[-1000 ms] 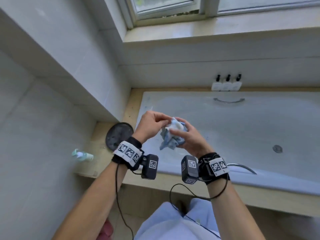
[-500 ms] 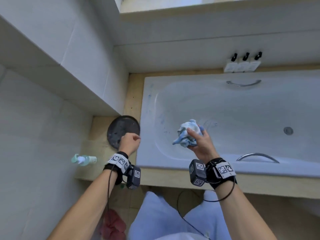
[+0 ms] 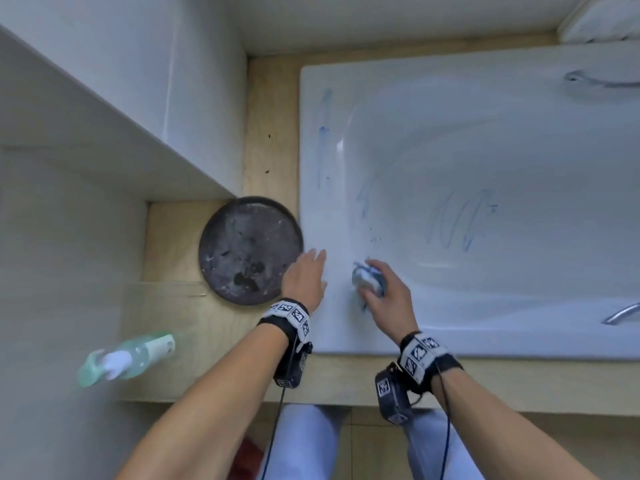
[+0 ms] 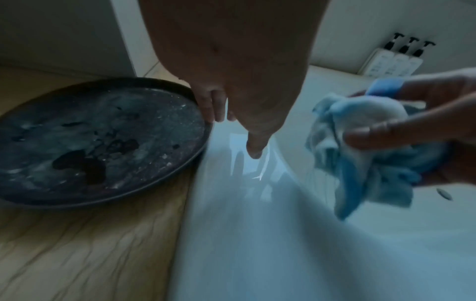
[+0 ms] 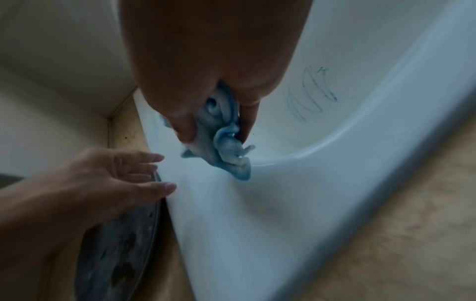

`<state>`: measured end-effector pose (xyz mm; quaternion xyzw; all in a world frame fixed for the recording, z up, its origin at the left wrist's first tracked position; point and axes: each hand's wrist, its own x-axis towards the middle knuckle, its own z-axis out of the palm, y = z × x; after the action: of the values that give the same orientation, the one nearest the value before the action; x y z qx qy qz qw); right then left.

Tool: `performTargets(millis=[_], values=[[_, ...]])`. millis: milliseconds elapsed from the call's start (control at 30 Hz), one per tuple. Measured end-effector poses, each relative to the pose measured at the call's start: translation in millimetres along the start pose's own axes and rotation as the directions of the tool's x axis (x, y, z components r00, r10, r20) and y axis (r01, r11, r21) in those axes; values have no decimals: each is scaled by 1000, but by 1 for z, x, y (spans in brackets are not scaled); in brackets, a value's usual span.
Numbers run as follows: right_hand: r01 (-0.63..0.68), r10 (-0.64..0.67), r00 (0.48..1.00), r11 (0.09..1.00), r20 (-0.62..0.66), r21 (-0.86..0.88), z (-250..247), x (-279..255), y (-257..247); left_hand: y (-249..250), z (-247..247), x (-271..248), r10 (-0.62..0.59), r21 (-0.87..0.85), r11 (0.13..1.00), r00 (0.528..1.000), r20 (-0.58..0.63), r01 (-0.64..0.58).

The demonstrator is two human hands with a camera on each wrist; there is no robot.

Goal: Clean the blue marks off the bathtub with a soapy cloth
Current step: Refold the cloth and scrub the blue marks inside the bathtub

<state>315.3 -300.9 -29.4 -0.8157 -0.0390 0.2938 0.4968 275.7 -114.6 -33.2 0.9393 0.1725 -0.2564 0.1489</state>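
Cloth (bunched) at bathtub rim

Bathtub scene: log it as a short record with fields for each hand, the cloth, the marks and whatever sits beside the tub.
left hand: fingers straight, at the bathtub rim next to the dark round tray, holding nothing
right hand: grip closed round the blue cloth
cloth: bunched, low at the tub's near left corner
blue marks: scribble on the tub's inner surface, streaks on the left rim, none under the cloth yet
beside tub: tray and green spray bottle on the wooden surround
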Motion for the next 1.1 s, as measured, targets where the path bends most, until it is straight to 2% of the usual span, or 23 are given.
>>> performTargets(millis=[100,167,300,400,467,533,633,700,800,900,1000,1100], values=[[29,-20,990,998,-139,62,5,64,-3,-11,11,38,46,44,998,998,-31,-44],[83,-64,976,993,-210,83,1,110,-18,-13,14,58,84,66,994,996,-7,-83],[187,-156,946,979,-283,84,-8,208,-59,-13,16,77,72,53,996,995,68,-75],[251,-246,933,968,-264,-13,-11,281,-88,-12,15,83,56,28,998,988,141,-60],[312,-330,918,944,-220,-111,-11,327,-106,-10,12,88,64,70,995,984,169,-77],[359,-380,907,923,-181,-138,-11,369,-125,-9,11,90,90,143,983,979,185,-117],[362,-386,909,918,-157,-158,-12,428,-149,-13,15,91,124,197,967,974,188,-161],[329,-364,922,916,-131,-230,-9,456,-155,-16,18,91,136,202,963,970,202,-177],[325,-365,929,882,-56,-342,9,473,-143,-17,20,95,156,199,959,961,227,-203],[408,-433,901,837,13,-365,31,466,-124,-12,17,95,159,182,961,956,245,-207],[504,-496,860,787,121,-356,48,437,-111,-12,14,93,149,157,969,959,240,-190],[589,-550,806,709,218,-387,65,383,-90,-13,13,91,134,110,980,960,248,-165]])
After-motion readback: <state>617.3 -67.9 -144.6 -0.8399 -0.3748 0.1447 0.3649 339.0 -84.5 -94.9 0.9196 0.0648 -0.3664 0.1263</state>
